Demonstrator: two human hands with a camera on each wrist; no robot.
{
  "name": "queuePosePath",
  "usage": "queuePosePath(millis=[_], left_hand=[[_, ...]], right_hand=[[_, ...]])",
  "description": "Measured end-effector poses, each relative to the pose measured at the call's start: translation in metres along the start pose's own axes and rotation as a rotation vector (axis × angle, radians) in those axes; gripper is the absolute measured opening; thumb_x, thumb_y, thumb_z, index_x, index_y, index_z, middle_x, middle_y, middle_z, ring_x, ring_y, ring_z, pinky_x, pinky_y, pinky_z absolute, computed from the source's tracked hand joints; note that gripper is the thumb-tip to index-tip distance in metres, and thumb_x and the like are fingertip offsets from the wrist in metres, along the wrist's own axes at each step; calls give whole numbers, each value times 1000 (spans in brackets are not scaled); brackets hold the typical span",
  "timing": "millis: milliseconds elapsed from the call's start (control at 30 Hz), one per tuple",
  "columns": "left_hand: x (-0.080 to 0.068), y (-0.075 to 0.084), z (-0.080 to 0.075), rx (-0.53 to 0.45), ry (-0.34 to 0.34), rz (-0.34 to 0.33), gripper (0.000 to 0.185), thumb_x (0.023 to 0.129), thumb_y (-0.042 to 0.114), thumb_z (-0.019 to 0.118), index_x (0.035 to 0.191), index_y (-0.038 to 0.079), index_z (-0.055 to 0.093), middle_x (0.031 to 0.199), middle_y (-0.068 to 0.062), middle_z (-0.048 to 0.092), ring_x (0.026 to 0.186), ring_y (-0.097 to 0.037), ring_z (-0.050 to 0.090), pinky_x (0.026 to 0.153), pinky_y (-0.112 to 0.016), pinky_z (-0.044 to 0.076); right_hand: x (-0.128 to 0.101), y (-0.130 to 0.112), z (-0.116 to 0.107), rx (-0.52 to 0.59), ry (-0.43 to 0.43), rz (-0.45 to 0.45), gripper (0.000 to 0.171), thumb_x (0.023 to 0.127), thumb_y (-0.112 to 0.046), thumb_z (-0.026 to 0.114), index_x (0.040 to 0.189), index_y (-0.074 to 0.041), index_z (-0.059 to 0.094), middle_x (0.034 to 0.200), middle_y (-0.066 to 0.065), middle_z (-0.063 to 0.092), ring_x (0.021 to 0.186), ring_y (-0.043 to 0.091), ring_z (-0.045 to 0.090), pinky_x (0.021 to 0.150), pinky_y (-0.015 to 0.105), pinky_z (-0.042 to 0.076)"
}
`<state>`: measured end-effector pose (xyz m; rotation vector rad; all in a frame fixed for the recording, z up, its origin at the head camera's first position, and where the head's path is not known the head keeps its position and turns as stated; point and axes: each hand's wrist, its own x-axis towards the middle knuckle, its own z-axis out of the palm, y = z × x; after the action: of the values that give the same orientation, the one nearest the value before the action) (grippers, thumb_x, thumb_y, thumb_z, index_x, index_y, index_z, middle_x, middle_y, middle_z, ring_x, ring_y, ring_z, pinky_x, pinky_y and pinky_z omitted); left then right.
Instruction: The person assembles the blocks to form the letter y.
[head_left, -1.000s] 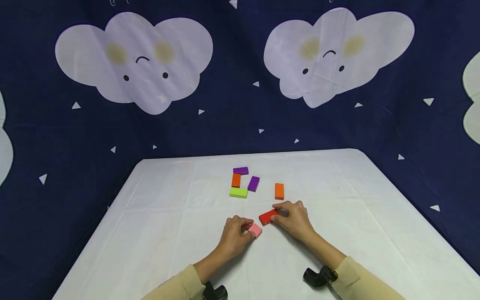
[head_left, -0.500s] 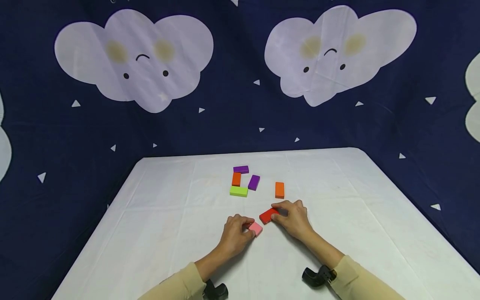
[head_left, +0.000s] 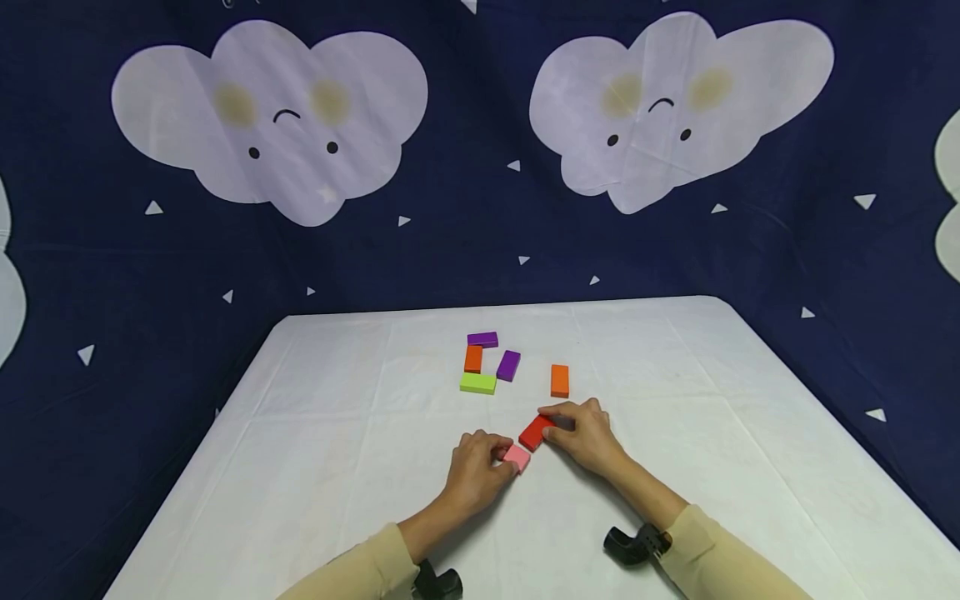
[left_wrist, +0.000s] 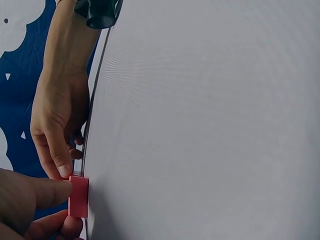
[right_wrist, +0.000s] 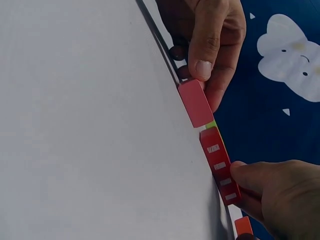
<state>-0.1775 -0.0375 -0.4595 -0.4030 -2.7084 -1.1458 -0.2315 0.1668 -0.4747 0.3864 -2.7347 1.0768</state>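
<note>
Head view, nearest first: L sleeve point(head_left: 360, 567) & R sleeve point(head_left: 723, 558), both tan, come in from the bottom edge, w/ L black mount point(head_left: 438, 581) & R black mount point(head_left: 636, 543) by the cuffs. L hand point(head_left: 474, 473) next: pinching pink block point(head_left: 517, 459) btwn thumb (near side) & fingers (far side), free end sticking out to the right. R hand point(head_left: 588, 436), a bit farther out, grips red block point(head_left: 536, 433) the same way, thumb near, fingers far; block slants, its lower end just beside the pink one. R wrist cam shows a narrow gap btwn the two, plus a row of pale marks along red's side. L wrist cam: pink held at thumb tip, R hand beyond it.

Past the hands, right of ctr: lone orange block point(head_left: 559, 381), long axis pointing away, well apart from the cluster. Cluster, left of it: lime block point(head_left: 477, 383) lying crosswise nearest; slanted purple block point(head_left: 508, 366) & dark-orange block point(head_left: 473, 359) behind; far purple block point(head_left: 482, 340) crosswise at the back. Can't tell which of these touch.

All on white tabletop point(head_left: 300, 442), rounded far corners. Behind: navy backdrop point(head_left: 465, 275) w/ sm. pale triangles & lg. upside-down clouds point(head_left: 270, 100).
</note>
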Motion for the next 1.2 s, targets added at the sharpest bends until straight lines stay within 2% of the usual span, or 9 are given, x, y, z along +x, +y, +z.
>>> queuePosePath(millis=[200, 567, 833, 1200], left_hand=[[2, 2, 3, 4, 0, -18, 26, 72, 12, 72, 97, 4, 72, 77, -3, 62, 74, -10, 43, 69, -28, 32], [2, 6, 6, 22, 8, -27, 28, 72, 13, 73, 97, 4, 72, 76, -2, 62, 75, -10, 44, 69, -27, 32], [3, 5, 9, 18, -2, -57, 27, 73, 16, 74, 98, 6, 72, 77, -1, 61, 76, -10, 43, 70, -27, 31], [4, 3, 10, 22, 1, -42, 26, 73, 16, 74, 98, 7, 72, 75, 0, 60, 75, -9, 42, 68, -26, 29]], right_hand=[[2, 2, -1, 1, -13, -35, 31, 75, -23, 77, 106, -24, 73, 103, -3, 72, 80, 14, 42, 74, 31, 27], [5, 1, -1, 9, -33, -40, 31, 75, -20, 76, 105, -25, 73, 106, -1, 72, 81, 15, 42, 70, 28, 28], [6, -1, -4, 28, -80, -4, 31, 76, -20, 75, 106, -25, 73, 99, 4, 66, 83, 17, 41, 69, 29, 28], [10, 2, -1, 26, -77, -63, 32, 74, -18, 75, 105, -26, 73, 94, 1, 67, 81, 17, 41, 68, 29, 27]])
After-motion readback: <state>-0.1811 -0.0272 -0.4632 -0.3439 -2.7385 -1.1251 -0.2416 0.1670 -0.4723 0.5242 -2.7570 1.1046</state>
